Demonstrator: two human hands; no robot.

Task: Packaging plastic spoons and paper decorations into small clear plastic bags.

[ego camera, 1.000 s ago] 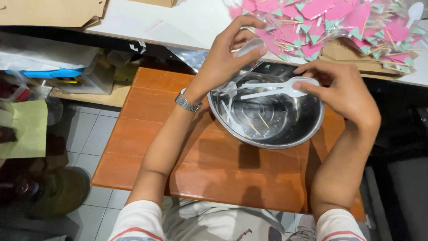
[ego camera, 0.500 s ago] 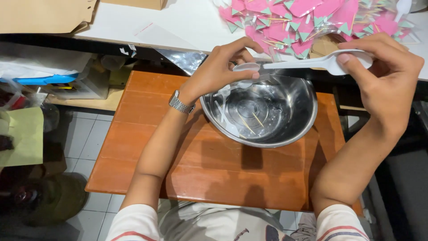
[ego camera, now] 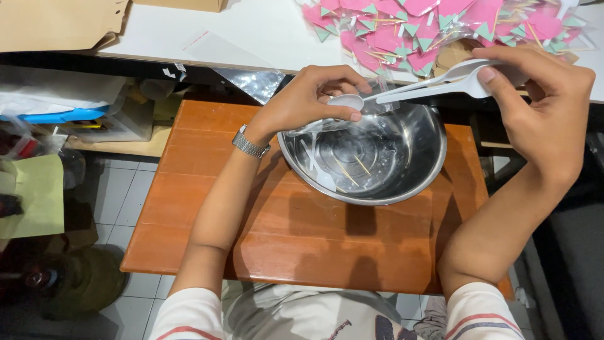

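Wooden desk (ego camera: 207,208) carries a steel bowl (ego camera: 377,170) below both hands. Left hand (ego camera: 308,104) pinches a white spoon's (ego camera: 346,101) bowl; right hand (ego camera: 544,107) grips its handle end, clear wrapper partly on.

I see white plastic spoons (ego camera: 434,85) at upper right and a shiny silver steel bowl (ego camera: 402,182) at centre, on a reddish-brown wooden stool top (ego camera: 296,233). Pink packets with green triangles (ego camera: 434,31) lie on the white counter (ego camera: 251,31) along the top. A silver wristwatch (ego camera: 250,144) sits left of centre. White sleeves with red stripes (ego camera: 481,315) fill the bottom edge, over pale grey floor tiles (ego camera: 119,189).
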